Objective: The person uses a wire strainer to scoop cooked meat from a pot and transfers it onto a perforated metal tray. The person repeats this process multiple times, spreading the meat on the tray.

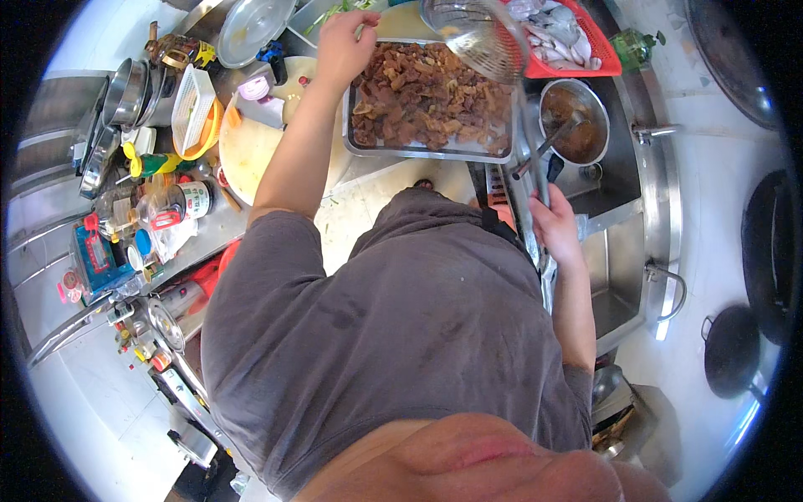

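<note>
My right hand [555,223] grips the long metal handle of a perforated skimmer [480,41]. Its bowl hangs above the far right part of a metal tray [411,152]. Brown chopped cooked pieces, which look like meat [433,94], cover most of that tray. Over its far left corner I hold up my left hand [348,47], fingers loosely bent and nothing visible in them. Left of the tray, a round cutting board [248,150] is partly hidden by my left forearm. A cleaver-like blade [266,112] and a cut red onion [254,88] lie beside it.
Right of the tray, a pot [605,119] of brown liquid with a ladle [568,125] stands in the sink [618,182]. Beyond is a red basket [605,53] of fish. Bottles [172,204], white and yellow baskets [188,113] and pans [125,94] crowd the left counter.
</note>
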`<state>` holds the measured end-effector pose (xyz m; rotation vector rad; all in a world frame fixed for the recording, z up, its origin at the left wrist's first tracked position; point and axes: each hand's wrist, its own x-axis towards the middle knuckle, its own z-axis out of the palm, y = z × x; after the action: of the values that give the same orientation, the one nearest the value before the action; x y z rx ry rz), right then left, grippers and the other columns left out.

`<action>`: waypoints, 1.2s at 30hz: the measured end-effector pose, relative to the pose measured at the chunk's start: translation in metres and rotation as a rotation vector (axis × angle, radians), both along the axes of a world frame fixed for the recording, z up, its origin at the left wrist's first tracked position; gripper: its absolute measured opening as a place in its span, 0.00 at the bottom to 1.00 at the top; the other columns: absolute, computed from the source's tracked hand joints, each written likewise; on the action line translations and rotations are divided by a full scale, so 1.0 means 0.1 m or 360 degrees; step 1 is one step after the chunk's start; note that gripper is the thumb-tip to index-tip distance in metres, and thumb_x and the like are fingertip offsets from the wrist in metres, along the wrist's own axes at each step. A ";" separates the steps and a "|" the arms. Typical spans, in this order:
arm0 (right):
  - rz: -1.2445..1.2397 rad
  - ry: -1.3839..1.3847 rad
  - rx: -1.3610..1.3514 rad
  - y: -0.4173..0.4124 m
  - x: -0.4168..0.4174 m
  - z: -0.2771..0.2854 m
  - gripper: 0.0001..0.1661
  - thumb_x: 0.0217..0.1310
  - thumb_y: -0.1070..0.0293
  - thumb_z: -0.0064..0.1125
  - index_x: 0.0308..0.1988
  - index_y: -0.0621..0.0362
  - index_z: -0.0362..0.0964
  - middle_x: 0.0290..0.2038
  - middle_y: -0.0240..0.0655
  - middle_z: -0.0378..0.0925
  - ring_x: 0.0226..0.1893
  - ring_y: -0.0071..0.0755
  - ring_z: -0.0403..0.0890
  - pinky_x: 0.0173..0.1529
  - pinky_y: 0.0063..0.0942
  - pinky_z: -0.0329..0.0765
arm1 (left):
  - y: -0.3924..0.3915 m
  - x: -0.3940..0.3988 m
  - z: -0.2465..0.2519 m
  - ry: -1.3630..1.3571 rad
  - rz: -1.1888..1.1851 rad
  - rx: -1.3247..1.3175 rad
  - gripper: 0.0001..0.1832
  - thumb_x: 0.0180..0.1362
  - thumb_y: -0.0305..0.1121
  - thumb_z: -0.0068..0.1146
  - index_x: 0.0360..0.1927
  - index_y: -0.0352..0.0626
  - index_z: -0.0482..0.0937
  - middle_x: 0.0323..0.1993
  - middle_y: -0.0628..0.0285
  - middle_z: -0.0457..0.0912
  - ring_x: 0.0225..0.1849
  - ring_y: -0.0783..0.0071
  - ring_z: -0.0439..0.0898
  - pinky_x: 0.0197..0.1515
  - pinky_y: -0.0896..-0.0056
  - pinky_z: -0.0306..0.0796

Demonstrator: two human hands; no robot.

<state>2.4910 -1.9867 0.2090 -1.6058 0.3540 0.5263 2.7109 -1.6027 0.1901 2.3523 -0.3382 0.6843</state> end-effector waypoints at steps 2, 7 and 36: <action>0.0166 -0.0136 -0.0181 0.15 0.15 -0.07 0.07 0.64 0.71 0.52 0.42 0.59 0.67 0.24 0.28 0.70 0.21 0.21 0.72 0.20 0.20 0.68 | 0.05 -0.06 -0.10 -0.0021 0.0112 -0.0137 0.10 0.52 0.31 0.53 0.38 0.45 0.82 0.34 0.59 0.83 0.43 0.56 0.78 0.48 0.61 0.70; 0.0505 -0.0120 -0.0683 0.35 0.37 0.07 0.11 0.64 0.69 0.51 0.45 0.63 0.66 0.32 0.40 0.77 0.34 0.33 0.80 0.43 0.30 0.75 | 0.50 -0.51 -0.32 0.0137 0.0405 -0.0222 0.09 0.55 0.31 0.53 0.37 0.46 0.82 0.36 0.59 0.83 0.43 0.58 0.78 0.47 0.63 0.71; -0.0856 0.0162 0.0126 -0.83 -1.04 0.22 0.09 0.68 0.59 0.50 0.37 0.51 0.67 0.15 0.21 0.56 0.09 0.13 0.54 0.11 0.17 0.46 | 0.24 -0.91 -0.39 0.0180 0.0336 -0.0070 0.11 0.53 0.29 0.53 0.40 0.44 0.81 0.40 0.57 0.81 0.46 0.56 0.76 0.51 0.62 0.69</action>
<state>2.3872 -2.0701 0.2313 -1.3367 0.8024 0.2043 2.6194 -1.5786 0.1511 2.3940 -0.0244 0.6451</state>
